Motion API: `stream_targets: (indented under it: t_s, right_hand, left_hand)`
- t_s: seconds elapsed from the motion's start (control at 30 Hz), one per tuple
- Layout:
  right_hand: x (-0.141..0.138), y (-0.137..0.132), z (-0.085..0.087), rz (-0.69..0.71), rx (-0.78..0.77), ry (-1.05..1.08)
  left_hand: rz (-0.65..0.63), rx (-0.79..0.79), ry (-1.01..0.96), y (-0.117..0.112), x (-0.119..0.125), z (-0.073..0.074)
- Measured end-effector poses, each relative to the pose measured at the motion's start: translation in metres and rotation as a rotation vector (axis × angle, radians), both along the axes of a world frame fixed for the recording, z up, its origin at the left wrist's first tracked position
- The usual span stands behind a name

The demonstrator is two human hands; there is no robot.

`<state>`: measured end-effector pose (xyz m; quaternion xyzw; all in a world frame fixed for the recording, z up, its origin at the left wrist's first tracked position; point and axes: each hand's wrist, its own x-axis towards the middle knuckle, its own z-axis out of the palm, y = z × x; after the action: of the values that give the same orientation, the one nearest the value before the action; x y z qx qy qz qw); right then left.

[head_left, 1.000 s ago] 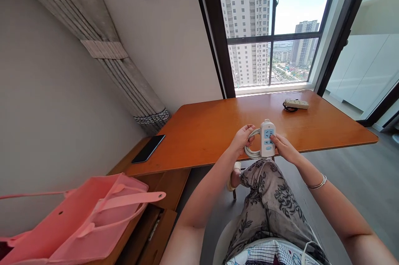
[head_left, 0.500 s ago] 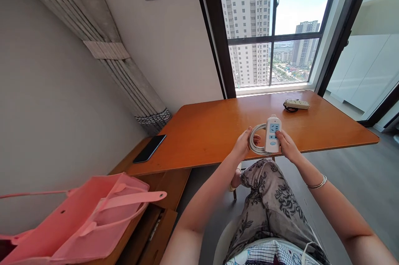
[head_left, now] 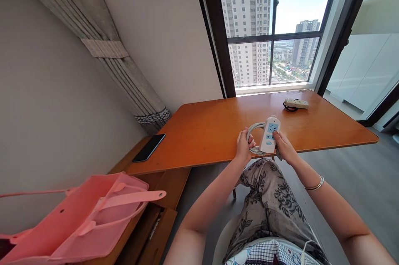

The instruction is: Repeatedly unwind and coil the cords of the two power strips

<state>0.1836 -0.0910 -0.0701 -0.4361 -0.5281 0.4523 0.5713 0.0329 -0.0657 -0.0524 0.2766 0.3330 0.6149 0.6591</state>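
A white power strip (head_left: 268, 139) with pale blue socket panels is held above the near edge of the wooden table (head_left: 199, 136), tilted a little to the right at its top. My right hand (head_left: 285, 145) grips its right side, thumb on the front face. Around the left part of the looped grey-white cord (head_left: 251, 135) the fingers of my left hand (head_left: 244, 145) are closed. The cord coil sits beside the strip's left side. Part of the cord end shows under my right hand, mostly hidden.
Another power strip (head_left: 296, 103) with a black cord lies at the table's far right. A black tablet-like slab (head_left: 149, 148) rests on the left end. At lower left stands a pink bag (head_left: 102, 215) on a wooden cabinet (head_left: 162, 223). A window (head_left: 271, 28) is behind the table.
The power strip has tilted and shifted slightly left. My left hand has moved a little left and closed around the cord coil, and a cord end now shows below my right hand.
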Motion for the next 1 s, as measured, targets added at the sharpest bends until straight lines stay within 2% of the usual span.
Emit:
stream_targets:
  t_s: [0.13,0.27,0.4,0.5,0.57,0.67,0.77,0.87,1.0]
  right_hand:
    - [-0.002,-0.002,-0.002,0.013,0.019,-0.02]
    - [-0.003,-0.004,-0.003,0.006,0.02,-0.02]
    - [-0.002,-0.004,0.0,-0.033,0.013,0.002]
    - [0.0,-0.002,0.003,-0.053,-0.009,0.027]
    - [0.001,-0.002,0.004,-0.05,-0.024,0.024]
    - [0.003,-0.001,0.004,-0.051,-0.03,0.019]
    - [0.002,0.001,0.0,-0.052,-0.059,0.025]
    - [0.001,0.003,-0.006,-0.017,-0.098,0.043]
    - [0.003,0.003,-0.011,0.023,-0.105,0.057]
  left_hand:
    - [0.02,0.007,0.081,0.002,-0.001,-0.003]
    - [0.015,0.028,0.11,0.002,-0.002,0.0]
    - [-0.083,0.03,0.058,0.001,-0.007,0.008]
    - [-0.17,-0.034,-0.023,0.001,-0.01,0.012]
    - [-0.176,-0.088,-0.032,0.001,-0.011,0.012]
    - [-0.133,-0.118,-0.001,0.002,-0.009,0.006]
    - [-0.081,-0.073,0.013,0.002,-0.004,0.0]
    - [0.009,-0.032,0.0,0.003,0.001,-0.003]
    - [0.107,-0.063,-0.008,0.006,0.004,-0.006]
